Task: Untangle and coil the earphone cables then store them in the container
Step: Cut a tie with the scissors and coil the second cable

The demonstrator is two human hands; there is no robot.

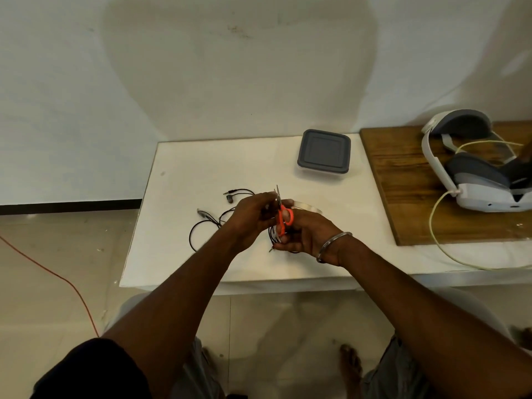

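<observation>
Currently the right hand (305, 236) grips orange-handled steel scissors (285, 217), blades toward 12 o'clock, and a black earphone cable coil (271, 233). Left hand (252, 216) is curled at the blades, contents unclear. The grey-lidded square plastic container (324, 151) lies at 1 o'clock, nearer the right hand.

This looks like a bare, makeshift workroom rather than a furnished home or office. A plain white wall (201, 67) shows scuffs and stains, and the pale tiled floor (34, 312) meets it at a dark skirting strip. A low white table (187, 168) stands against the wall. At its right edge, a wooden board (403, 182) carries a white and grey headset (466, 180) on a pale cable (431, 226). An orange cord (43, 265) trails across the floor.
</observation>
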